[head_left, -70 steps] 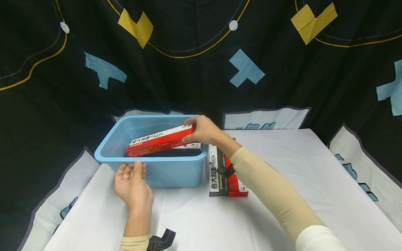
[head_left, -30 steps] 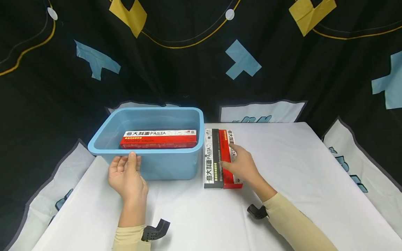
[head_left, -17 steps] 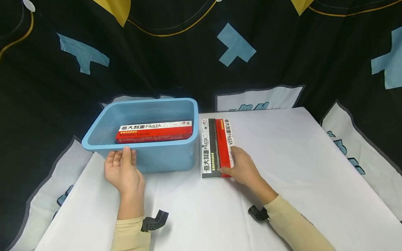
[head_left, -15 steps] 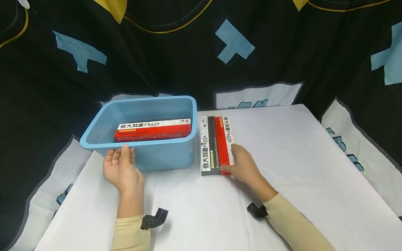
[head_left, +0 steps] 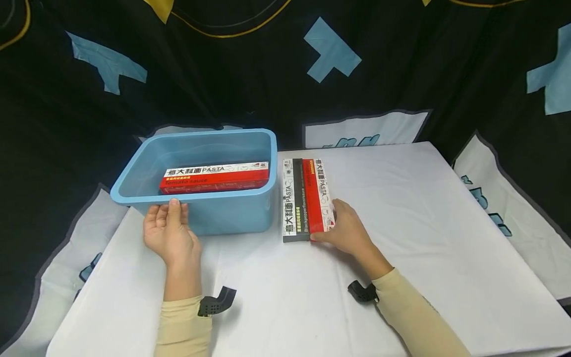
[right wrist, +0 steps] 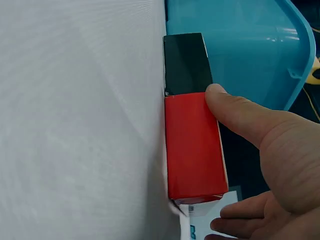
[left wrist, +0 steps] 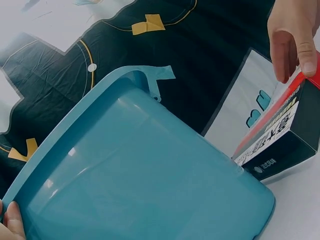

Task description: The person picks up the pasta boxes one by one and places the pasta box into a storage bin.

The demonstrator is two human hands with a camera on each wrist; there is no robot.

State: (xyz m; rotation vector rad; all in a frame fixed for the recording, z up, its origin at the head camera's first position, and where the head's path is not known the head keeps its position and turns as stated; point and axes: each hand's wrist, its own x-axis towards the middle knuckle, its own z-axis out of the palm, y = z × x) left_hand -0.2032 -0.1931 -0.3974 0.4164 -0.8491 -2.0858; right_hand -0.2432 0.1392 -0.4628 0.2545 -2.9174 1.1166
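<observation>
The left hand [head_left: 172,233] holds the near rim of a light blue plastic tub [head_left: 232,213], thumb at the rim and fingers curled beneath it. Inside the tub lies a red and white tomato sauce pasta box [head_left: 218,181], label showing. On the table to the tub's right, two more pasta boxes lie side by side: a black one [head_left: 294,208] and a red one [head_left: 314,198]. The right hand [head_left: 348,228] grips the red one near its close end, thumb by the seam between the boxes and fingers along its right side. In the right wrist view its thumb rests on the red box's edge [right wrist: 195,145].
A white cloth covers the table [head_left: 401,208]. Behind it hangs a black curtain [head_left: 250,84] with blue and yellow shapes. Each wrist wears a black camera mount, one on the left [head_left: 217,301] and one on the right [head_left: 362,292].
The right hand has let go of a red pasta box in the tub, over a black one, and moved right to the red box on the table. The head view has tilted down.
</observation>
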